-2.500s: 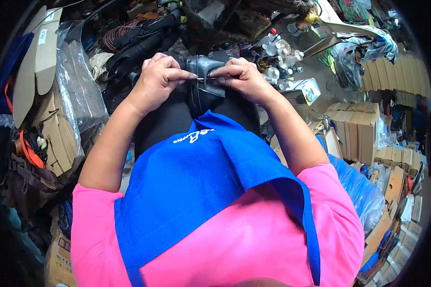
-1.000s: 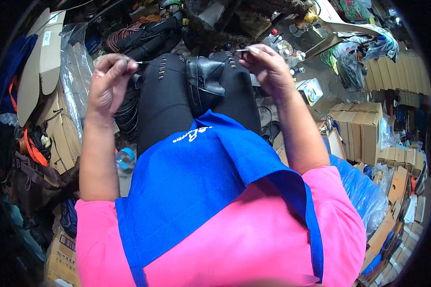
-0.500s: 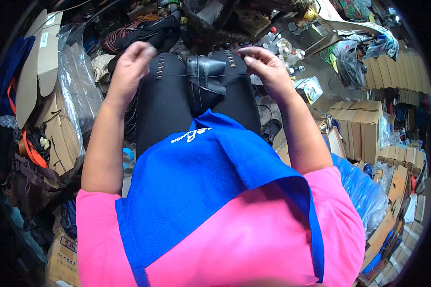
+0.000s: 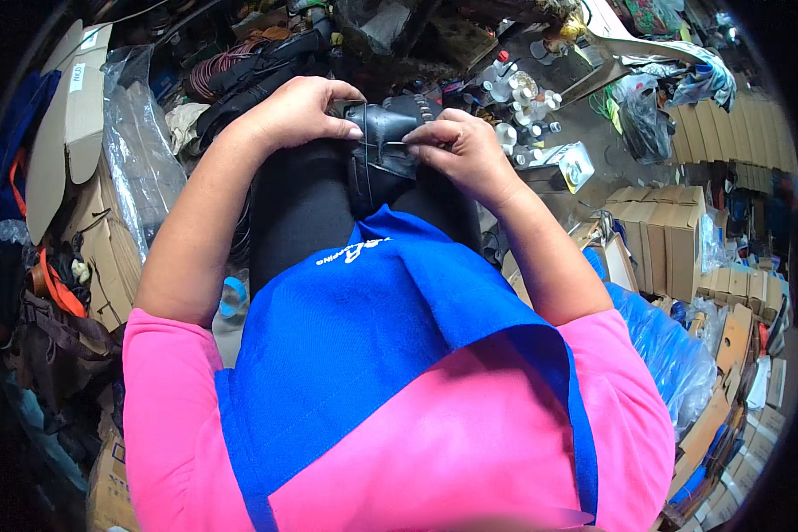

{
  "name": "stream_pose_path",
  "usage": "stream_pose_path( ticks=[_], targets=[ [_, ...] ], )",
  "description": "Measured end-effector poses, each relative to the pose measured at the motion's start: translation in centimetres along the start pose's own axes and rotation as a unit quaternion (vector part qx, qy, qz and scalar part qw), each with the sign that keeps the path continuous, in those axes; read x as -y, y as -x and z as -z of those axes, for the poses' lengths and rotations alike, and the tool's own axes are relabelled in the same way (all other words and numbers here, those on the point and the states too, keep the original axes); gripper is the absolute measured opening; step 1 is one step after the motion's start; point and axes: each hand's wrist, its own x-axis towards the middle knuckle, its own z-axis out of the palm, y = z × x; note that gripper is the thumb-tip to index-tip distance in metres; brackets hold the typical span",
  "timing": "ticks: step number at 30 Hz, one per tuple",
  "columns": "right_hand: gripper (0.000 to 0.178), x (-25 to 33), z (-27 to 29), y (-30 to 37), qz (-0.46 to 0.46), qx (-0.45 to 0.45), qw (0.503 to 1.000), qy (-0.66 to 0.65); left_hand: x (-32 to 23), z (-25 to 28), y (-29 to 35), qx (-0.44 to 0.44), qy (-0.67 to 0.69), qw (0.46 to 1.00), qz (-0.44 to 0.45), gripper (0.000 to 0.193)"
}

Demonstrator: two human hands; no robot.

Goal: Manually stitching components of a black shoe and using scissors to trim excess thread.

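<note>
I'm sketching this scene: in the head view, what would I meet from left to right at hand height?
Cardboard sheet, clear plastic sheet, left hand, black leather-like piece, right hand, bottles, dark plastic bag.

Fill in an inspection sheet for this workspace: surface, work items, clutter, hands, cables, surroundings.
Surface: the lap in black trousers, with a blue apron nearer the body.
Work items: a shiny black piece on the lap; a thin, needle-like tool at it, contact unclear.
Clutter: pale bottles and containers on the floor, ahead and to the right.
Hands: left hand, thumb and finger at the piece's left edge, grip unclear; right hand, fingers pinching the tool.
Cables: a coiled reddish cord ahead, left of centre; kind unclear.
Surroundings: flattened cardboard and clear plastic on the left; cardboard boxes and a blue plastic-wrapped bundle on the right.
</note>
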Motion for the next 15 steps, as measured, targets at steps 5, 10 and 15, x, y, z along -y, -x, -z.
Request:
stream_pose_path(
  ticks=[5,10,15],
  targets=[
    [0.016,0.1,-0.2,-0.3,-0.002,0.002,1.0,0.006,0.7,-0.4,-0.1,-0.02,-0.001,1.0,-0.015,0.052],
    [0.017,0.6,0.4,-0.4,0.01,0.015,0.999,0.027,0.8,-0.2,0.0,-0.004,0.032,0.999,-0.003,0.053],
    [0.016,0.3,0.1,0.0,0.015,0.022,0.999,0.027,0.7,-0.2,0.0,-0.015,0.013,1.0,-0.012,0.053]
  ],
)
